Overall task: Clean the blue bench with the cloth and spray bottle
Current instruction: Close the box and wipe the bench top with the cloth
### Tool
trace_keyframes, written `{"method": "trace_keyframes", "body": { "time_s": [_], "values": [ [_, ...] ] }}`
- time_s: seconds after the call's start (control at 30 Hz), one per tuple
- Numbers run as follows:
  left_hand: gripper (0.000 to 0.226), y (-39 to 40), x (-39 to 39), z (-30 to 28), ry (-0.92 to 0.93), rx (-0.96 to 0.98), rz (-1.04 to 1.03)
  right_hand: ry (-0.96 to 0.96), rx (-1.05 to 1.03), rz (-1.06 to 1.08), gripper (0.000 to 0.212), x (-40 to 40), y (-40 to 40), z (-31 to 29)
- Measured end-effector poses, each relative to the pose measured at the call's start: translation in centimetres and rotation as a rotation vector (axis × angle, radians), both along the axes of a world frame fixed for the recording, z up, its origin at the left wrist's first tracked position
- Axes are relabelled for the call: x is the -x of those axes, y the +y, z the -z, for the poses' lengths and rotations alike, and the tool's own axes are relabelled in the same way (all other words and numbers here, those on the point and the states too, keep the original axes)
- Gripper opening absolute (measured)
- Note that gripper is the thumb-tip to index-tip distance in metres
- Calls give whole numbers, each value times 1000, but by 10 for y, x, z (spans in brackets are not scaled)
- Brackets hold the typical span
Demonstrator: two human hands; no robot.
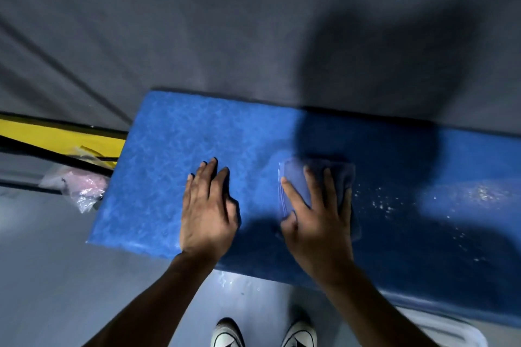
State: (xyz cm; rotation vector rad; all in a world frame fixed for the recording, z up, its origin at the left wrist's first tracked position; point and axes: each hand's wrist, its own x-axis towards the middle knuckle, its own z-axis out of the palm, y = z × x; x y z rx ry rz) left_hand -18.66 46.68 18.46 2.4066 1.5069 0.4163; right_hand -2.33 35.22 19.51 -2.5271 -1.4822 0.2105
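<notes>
Bench: blue, mottled top, lying flat, running left to right; droplets sitting on its right part. Cloth: blue, folded, lying flat on bench, right of centre, under a hand.

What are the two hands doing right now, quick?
Left hand: open, fingers straight, resting flat on the blue bench, holding nothing.
Right hand: open, fingers spread, pressing the cloth against the bench.
</notes>
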Motion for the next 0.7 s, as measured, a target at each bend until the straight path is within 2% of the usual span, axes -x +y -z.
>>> {"method": "trace_keyframes", "body": {
  "time_s": [0.13, 0.27, 0.37, 0.53, 0.7],
  "values": [
    [58, -3, -2, -1, -34, 46, 24, -16, 59, -5, 73, 18, -47, -5],
    [58, -27, -29, 3, -18, 5, 176, -55, 31, 10, 81, 24, -81, 2],
    [58, -38, -49, 5, -13, 0, 173, -82, 31, 19, 86, 23, -87, 4],
    [63, -37, -55, 6, 43, 5, 118, -85, 43, -96, 79, -1, -56, -1],
    [62, -38, -56, 7, 24, 1, 114, -69, 56, -100, 74, -48, 26, 5]
  ]
}}
